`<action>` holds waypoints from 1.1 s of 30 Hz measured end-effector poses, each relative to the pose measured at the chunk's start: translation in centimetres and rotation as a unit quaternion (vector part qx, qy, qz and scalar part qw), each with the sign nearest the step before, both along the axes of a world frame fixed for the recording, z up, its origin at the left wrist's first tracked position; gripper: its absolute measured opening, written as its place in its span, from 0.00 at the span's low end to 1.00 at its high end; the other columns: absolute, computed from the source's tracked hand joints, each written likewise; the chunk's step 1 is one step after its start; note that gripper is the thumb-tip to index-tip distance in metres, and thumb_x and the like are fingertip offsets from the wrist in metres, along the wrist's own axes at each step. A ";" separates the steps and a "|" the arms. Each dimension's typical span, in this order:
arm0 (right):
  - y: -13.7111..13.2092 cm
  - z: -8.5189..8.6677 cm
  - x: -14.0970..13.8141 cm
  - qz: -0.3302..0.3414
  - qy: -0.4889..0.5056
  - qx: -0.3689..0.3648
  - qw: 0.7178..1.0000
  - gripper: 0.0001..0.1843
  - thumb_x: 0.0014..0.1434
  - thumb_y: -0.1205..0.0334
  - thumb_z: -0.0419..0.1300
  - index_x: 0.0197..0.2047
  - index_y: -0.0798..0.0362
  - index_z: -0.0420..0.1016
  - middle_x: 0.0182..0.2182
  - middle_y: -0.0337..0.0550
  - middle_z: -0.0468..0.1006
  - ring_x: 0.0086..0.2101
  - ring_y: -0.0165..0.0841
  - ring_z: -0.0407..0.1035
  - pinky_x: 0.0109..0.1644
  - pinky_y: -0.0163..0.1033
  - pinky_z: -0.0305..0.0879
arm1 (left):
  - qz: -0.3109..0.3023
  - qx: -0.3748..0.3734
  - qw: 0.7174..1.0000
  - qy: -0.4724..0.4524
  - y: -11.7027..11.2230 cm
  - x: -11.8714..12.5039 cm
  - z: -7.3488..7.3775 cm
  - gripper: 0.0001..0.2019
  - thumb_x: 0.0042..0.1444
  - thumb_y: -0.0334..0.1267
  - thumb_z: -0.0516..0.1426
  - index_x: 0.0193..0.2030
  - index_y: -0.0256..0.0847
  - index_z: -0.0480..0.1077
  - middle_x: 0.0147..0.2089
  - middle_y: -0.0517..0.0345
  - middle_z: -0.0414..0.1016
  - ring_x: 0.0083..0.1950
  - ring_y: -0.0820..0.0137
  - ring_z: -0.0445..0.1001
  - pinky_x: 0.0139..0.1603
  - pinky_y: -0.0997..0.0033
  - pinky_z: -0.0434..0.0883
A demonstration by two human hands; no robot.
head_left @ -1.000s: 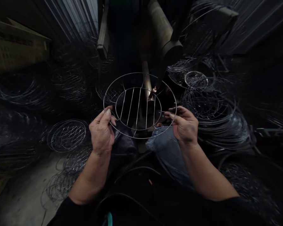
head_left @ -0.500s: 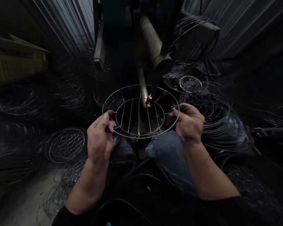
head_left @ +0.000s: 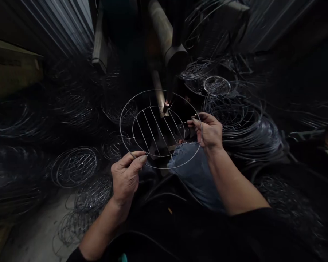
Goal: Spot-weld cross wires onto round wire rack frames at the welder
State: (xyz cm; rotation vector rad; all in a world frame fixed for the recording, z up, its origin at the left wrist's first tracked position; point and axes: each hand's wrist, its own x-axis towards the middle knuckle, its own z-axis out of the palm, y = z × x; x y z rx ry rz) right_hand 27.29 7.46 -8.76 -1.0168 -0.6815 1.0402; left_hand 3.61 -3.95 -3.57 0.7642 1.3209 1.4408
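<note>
A round wire rack [head_left: 140,93], made of an outer ring, a smaller inner ring and several cross wires, is held out in front of me. My left hand [head_left: 127,176] pinches its rim at the near left. On the right side, the fingers of my right hand [head_left: 209,131] are closed around the outer ring, close to a short link wire. The far part of the inner ring meets the copper-coloured electrode tip [head_left: 166,104] of a machine; whether they touch, I cannot tell. Below that tip, a brass-coloured lower arm [head_left: 159,89] ends.
A thick cylindrical machine arm [head_left: 164,27] reaches in from above. Stacked wire rings [head_left: 257,138] lie at the right, with a round dish of small wire pieces [head_left: 217,85] behind them. Finished-looking wire racks [head_left: 76,165] pile up at the left. A cardboard box [head_left: 13,69] stands far left.
The rack has turned, so its cross wires now run slanted. My left hand has shifted along the rim toward me, and the view has moved slightly. My right hand still grips the right side.
</note>
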 end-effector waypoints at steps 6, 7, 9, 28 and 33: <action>-0.1 -0.1 0.4 0.004 -0.006 0.005 1.000 0.16 0.38 0.64 0.72 0.32 0.53 0.74 0.26 0.34 0.76 0.27 0.29 0.75 0.31 0.33 0.72 | 0.012 -0.018 1.000 0.009 0.0 0.5 0.4 0.10 0.39 0.36 0.70 0.30 0.38 0.80 0.26 0.59 0.73 0.26 0.79 0.65 0.26 0.79 0.64; -0.1 -0.1 0.4 0.002 -0.006 0.006 1.000 0.16 0.39 0.64 0.72 0.32 0.53 0.73 0.26 0.34 0.76 0.27 0.29 0.75 0.31 0.33 0.72 | 0.015 -0.022 1.000 0.008 0.0 0.6 0.5 0.10 0.39 0.36 0.70 0.31 0.37 0.80 0.26 0.59 0.73 0.26 0.79 0.66 0.26 0.80 0.64; -0.1 -0.1 0.4 -0.001 0.001 0.005 1.000 0.15 0.38 0.65 0.72 0.32 0.53 0.74 0.26 0.34 0.76 0.27 0.29 0.75 0.31 0.33 0.71 | 0.018 -0.025 1.000 0.003 0.1 0.7 0.6 0.10 0.39 0.37 0.70 0.31 0.37 0.80 0.25 0.59 0.72 0.25 0.79 0.65 0.26 0.80 0.64; -3.0 -0.6 1.4 0.040 -0.002 -0.018 0.999 0.16 0.39 0.66 0.71 0.34 0.52 0.76 0.30 0.36 0.78 0.31 0.29 0.74 0.31 0.33 0.71 | 0.028 -0.075 0.996 -0.034 -0.2 1.2 1.3 0.13 0.39 0.38 0.70 0.32 0.36 0.79 0.24 0.61 0.71 0.22 0.80 0.66 0.23 0.80 0.65; -4.5 -0.2 1.5 0.058 -0.002 -0.030 0.998 0.20 0.36 0.67 0.71 0.36 0.51 0.76 0.33 0.38 0.78 0.35 0.32 0.74 0.37 0.37 0.72 | 0.036 -0.068 0.996 -0.040 -0.5 1.0 1.4 0.12 0.39 0.38 0.70 0.31 0.36 0.79 0.24 0.61 0.71 0.22 0.80 0.66 0.22 0.81 0.64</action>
